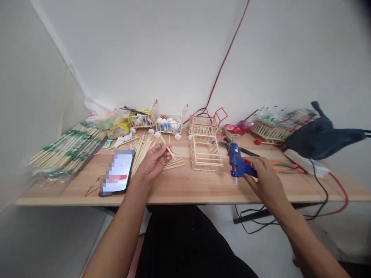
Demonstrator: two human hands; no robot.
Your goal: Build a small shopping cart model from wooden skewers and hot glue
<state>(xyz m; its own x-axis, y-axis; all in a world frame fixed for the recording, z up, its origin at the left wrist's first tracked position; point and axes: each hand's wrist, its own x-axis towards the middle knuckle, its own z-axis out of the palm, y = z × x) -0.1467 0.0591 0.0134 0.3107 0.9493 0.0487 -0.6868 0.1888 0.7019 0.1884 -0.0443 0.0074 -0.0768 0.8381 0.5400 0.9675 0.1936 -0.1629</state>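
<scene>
Between its fingertips my left hand pinches a thin wooden stick, tilted over the loose sticks on the table. My right hand is wrapped round the handle of a blue glue gun, with a glue stick poking out of it toward me. An open frame of glued sticks stands on the table between my two hands. Black-handled pliers lie just behind the glue gun.
Packs of chopsticks and a phone lie at the left. Small stick carts line the wall. A red-stained bowl, orange-handled pliers, a power strip with cables and a dark cloth are at the right.
</scene>
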